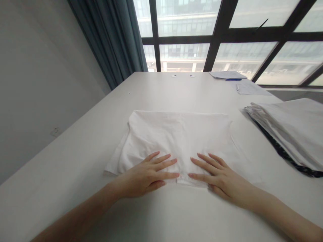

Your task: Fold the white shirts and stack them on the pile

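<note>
A white folded garment point(181, 134), its exact kind hard to make out, lies across the middle of the table with soft wrinkles on its left half. On its near left part rests my left hand point(151, 173), palm down with fingers spread. My right hand point(217, 174) lies flat on the near right part, fingers apart. The fingertips of both hands point toward each other, with a narrow strip of cloth between them near the garment's front edge. Neither hand grips the fabric. Under the palms the cloth is hidden.
A stack of folded white cloth point(292, 131) with a black layer beneath sits at the right. Papers point(227, 75) and a blue pen point(233, 79) lie at the far right of the white table point(161, 94). Beyond are a blue curtain point(118, 37) and windows point(186, 20).
</note>
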Demonstrator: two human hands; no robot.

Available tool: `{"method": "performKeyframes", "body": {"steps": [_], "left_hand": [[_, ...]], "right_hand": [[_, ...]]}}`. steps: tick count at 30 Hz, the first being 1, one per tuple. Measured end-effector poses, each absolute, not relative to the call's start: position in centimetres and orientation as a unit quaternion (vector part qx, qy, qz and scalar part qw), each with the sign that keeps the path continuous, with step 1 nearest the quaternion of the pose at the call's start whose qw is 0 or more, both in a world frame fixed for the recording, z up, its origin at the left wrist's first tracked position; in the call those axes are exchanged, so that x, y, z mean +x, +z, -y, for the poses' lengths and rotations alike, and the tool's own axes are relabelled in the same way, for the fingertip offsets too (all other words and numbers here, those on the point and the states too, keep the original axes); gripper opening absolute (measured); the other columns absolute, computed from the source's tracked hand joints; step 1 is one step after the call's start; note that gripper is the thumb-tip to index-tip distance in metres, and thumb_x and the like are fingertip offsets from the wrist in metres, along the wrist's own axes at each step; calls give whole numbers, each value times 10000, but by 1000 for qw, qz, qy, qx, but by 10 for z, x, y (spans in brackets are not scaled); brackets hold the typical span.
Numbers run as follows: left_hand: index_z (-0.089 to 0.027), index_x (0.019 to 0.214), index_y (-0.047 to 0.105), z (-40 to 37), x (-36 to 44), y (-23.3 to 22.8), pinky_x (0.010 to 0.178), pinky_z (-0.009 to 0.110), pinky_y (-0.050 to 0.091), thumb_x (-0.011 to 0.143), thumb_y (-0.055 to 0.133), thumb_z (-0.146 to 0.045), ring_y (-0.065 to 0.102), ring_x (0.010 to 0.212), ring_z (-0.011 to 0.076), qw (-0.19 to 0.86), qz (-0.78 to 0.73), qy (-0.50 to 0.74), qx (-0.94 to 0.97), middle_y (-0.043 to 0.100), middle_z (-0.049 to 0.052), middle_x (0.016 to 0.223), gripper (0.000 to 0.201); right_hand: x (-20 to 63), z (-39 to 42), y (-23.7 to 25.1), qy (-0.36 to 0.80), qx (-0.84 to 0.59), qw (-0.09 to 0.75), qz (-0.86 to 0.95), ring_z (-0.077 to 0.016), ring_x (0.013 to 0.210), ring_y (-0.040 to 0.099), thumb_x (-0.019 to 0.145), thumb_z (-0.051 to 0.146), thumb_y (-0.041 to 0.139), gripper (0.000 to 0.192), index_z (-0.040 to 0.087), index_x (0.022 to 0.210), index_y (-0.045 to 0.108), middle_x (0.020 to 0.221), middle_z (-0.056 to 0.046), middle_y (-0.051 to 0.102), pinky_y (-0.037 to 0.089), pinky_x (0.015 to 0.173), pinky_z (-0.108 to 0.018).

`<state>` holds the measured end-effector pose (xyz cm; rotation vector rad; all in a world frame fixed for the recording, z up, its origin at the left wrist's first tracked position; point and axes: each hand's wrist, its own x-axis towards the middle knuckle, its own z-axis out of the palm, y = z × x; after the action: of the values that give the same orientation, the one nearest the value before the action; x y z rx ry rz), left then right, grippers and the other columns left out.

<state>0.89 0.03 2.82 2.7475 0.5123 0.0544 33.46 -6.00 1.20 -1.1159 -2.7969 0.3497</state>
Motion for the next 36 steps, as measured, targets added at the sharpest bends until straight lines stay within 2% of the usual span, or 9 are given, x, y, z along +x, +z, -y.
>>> {"method": "performKeyframes", "body": {"steps": [5,9,12,14,19,25,32,34,36], "left_hand": [[-397,1382,468,-9,2,35,1202,429,93,1000,390,-190,277,1437,178,282,-193,24,939,401,-37,1510,441],[-326,1362,509,-14,-3,31,1197,399,129,1018,379,-228,358,1398,151,329,-213,58,918,515,-1,1431,380],[-309,1354,516,-15,-2,27,1194,380,154,1024,357,-221,387,1381,137,319,-220,70,919,527,1,1422,376],[-308,1370,495,-14,0,24,1189,379,184,1030,321,-212,394,1377,134,293,-237,79,923,521,1,1428,394],[-324,1465,350,-13,2,20,1193,402,181,1028,310,-239,262,1443,166,191,-265,59,943,376,-2,1530,447],[-345,1507,239,-17,-6,18,1200,418,99,1011,313,-468,132,1478,201,138,-271,-5,953,205,-2,1597,516],[-325,1538,116,-20,-14,22,1190,470,46,832,438,-732,70,1484,267,136,-296,-49,944,99,54,1614,876],[-308,1541,110,-20,-16,23,1186,486,36,758,461,-796,47,1483,292,134,-308,-55,940,64,70,1616,987],[-304,1542,107,-20,-17,23,1184,492,28,787,391,-800,22,1484,294,130,-321,-51,937,43,67,1617,948]], "right_hand": [[340,58,16,190,-372,85,905,-236,1451,215,891,112,464,595,442,1386,470,1542,52,344,187,1156,-542],[342,57,21,269,-401,189,855,-238,1390,363,904,128,430,414,338,1159,680,1423,-4,526,282,1133,-521],[342,57,20,272,-463,278,796,-243,1327,451,948,205,401,350,290,1126,691,1362,-57,578,393,1073,-491],[342,56,17,244,-490,289,785,-250,1329,446,964,255,402,339,291,1176,664,1366,-65,574,403,1066,-496],[339,57,11,143,-492,187,838,-274,1398,342,966,356,447,385,303,1332,554,1489,-58,443,352,1091,-533],[340,60,4,30,-450,70,890,-284,1447,217,982,442,411,587,338,1528,221,1581,-43,248,284,1117,-557],[356,56,12,92,-415,19,905,-327,1447,177,890,640,471,792,358,1542,121,1595,-57,163,244,1122,-603],[358,54,18,132,-413,9,901,-320,1452,155,899,630,467,759,375,1536,143,1599,-37,150,214,1135,-600],[359,53,23,170,-418,7,892,-306,1456,138,934,584,438,675,397,1526,174,1600,-10,149,183,1147,-594]]}}
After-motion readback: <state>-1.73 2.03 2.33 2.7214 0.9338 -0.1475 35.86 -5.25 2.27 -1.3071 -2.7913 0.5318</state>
